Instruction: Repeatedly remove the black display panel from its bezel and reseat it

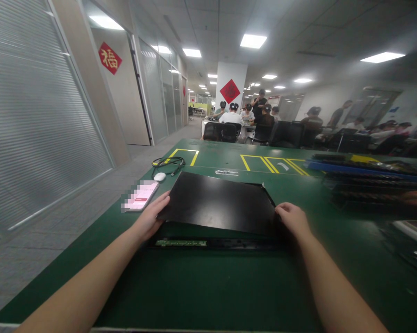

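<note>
A thin, glossy black screen panel (218, 202) is tilted over the table, its near edge raised. My left hand (152, 217) grips its left edge, fingers mostly hidden beneath it. At the right edge, my right hand (294, 219) has thumb and fingers pinched together on the panel. Below the near edge shows a dark frame (243, 243) with a narrow green circuit board (181, 243) along its left part. Whether panel and frame touch at the far side I cannot tell.
A phone (141, 196), a white mouse-like object (159, 176) and a coiled black cable (170, 164) lie left on the green table (208, 286). Small strips (227, 172) lie behind the panel. Dark stacked parts (364, 182) and another person's hand (416, 199) are at right.
</note>
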A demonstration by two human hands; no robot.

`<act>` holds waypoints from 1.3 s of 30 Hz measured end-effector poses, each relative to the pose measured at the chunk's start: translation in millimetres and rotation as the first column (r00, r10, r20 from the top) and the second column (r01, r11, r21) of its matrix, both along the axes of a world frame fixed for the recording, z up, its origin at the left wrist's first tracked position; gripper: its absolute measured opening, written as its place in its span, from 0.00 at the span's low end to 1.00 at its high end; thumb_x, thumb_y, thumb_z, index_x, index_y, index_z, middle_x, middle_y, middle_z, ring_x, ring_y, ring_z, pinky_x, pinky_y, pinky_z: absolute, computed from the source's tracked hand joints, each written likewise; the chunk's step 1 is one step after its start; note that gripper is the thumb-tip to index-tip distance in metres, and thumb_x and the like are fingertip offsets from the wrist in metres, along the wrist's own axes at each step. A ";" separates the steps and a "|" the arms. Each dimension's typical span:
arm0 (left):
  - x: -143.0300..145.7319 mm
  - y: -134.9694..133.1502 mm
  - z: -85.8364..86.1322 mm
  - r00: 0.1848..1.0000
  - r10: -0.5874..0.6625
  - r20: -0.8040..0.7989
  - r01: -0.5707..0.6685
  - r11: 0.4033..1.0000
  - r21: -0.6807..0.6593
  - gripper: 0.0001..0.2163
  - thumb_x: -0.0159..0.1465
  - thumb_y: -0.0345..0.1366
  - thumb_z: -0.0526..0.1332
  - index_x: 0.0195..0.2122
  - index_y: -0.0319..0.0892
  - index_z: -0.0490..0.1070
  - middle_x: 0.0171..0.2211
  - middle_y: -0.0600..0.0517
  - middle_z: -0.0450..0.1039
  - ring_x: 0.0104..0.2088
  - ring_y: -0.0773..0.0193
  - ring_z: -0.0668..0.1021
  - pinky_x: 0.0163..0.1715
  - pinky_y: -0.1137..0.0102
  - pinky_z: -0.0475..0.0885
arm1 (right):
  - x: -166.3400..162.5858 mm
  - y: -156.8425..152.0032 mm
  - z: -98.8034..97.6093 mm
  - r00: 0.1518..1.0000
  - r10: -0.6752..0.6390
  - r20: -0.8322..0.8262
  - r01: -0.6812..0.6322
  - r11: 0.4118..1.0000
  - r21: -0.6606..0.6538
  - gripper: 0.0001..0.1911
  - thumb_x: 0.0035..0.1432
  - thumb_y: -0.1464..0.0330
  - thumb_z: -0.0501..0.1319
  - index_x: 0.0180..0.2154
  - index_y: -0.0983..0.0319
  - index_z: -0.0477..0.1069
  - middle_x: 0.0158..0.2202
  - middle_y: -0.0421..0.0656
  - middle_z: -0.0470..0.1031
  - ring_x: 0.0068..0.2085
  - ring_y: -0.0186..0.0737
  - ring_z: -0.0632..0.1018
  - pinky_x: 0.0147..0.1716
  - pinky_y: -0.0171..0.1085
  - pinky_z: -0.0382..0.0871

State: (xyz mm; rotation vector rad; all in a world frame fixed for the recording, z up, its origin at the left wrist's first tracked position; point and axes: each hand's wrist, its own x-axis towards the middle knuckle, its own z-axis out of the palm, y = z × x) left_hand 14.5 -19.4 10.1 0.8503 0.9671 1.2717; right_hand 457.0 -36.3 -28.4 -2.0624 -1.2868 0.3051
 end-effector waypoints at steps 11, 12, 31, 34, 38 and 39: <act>-0.5 0.6 -2.0 0.999 -0.039 0.015 0.039 0.999 0.010 0.19 0.60 0.34 0.67 0.53 0.42 0.76 0.44 0.47 0.83 0.43 0.58 0.83 0.37 0.75 0.76 | -3.7 -1.9 3.7 0.996 0.009 0.092 -0.007 1.000 -0.014 0.12 0.53 0.60 0.57 0.30 0.58 0.77 0.31 0.44 0.80 0.34 0.42 0.77 0.32 0.37 0.63; -0.8 0.9 -2.6 0.999 -0.041 0.016 0.041 0.999 0.010 0.19 0.60 0.34 0.67 0.53 0.42 0.76 0.44 0.47 0.83 0.43 0.58 0.83 0.36 0.75 0.76 | -4.1 -2.1 3.8 0.995 0.010 0.096 -0.008 1.000 -0.015 0.12 0.53 0.61 0.57 0.31 0.58 0.77 0.32 0.44 0.80 0.34 0.43 0.77 0.32 0.37 0.63; 0.3 -0.2 -0.2 0.997 -0.022 -0.071 0.024 0.999 0.027 0.23 0.55 0.34 0.70 0.53 0.41 0.76 0.46 0.43 0.82 0.46 0.53 0.83 0.38 0.72 0.77 | -6.8 -4.3 6.2 0.997 -0.011 0.076 0.011 1.000 0.009 0.14 0.52 0.65 0.57 0.39 0.58 0.77 0.32 0.43 0.81 0.34 0.42 0.78 0.33 0.37 0.65; 0.4 0.3 -0.5 0.996 -0.040 -0.081 0.043 0.998 0.038 0.23 0.55 0.35 0.69 0.54 0.41 0.76 0.47 0.43 0.81 0.46 0.52 0.83 0.38 0.70 0.78 | -6.0 -4.0 5.5 0.997 -0.011 0.070 0.010 1.000 0.009 0.14 0.51 0.65 0.57 0.39 0.58 0.77 0.31 0.43 0.80 0.33 0.42 0.78 0.32 0.37 0.65; 0.4 0.4 -0.5 0.996 -0.045 -0.076 0.047 0.998 0.032 0.22 0.56 0.33 0.68 0.53 0.41 0.76 0.46 0.44 0.82 0.45 0.53 0.83 0.38 0.71 0.78 | -4.5 -2.7 3.2 0.999 -0.003 0.049 0.003 1.000 0.002 0.16 0.51 0.65 0.57 0.41 0.58 0.77 0.30 0.42 0.80 0.31 0.41 0.77 0.32 0.37 0.65; 0.5 0.2 -0.4 0.996 -0.043 -0.076 0.045 0.999 0.028 0.22 0.56 0.33 0.68 0.53 0.41 0.76 0.46 0.44 0.82 0.45 0.53 0.83 0.38 0.71 0.78 | -4.2 -2.4 2.7 0.999 -0.004 0.044 0.004 1.000 0.001 0.16 0.51 0.65 0.57 0.41 0.58 0.77 0.30 0.42 0.80 0.30 0.41 0.77 0.32 0.37 0.66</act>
